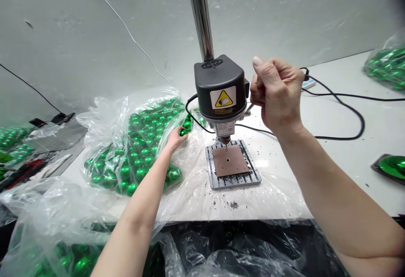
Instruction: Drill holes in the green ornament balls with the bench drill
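Note:
My left hand (176, 138) is closed on a shiny green ball (183, 132) at the right edge of a clear plastic bag full of similar green balls (142, 137). My right hand (278, 89) is a fist around the feed lever (250, 109) at the right side of a small black drill press (221, 85); the fingers hide most of the lever. Under the drill bit (226, 147) lies a brown square pad (232, 168) with a small hole, resting on a grey slotted base plate (234, 182). No ball sits on the pad.
Dark shavings (234, 205) litter the base and the white table (275, 163). A black cable (354, 135) loops across the right side. Another bag of green balls (387, 66) stands far right, and a bag of green balls (69, 260) lies below the table's front edge.

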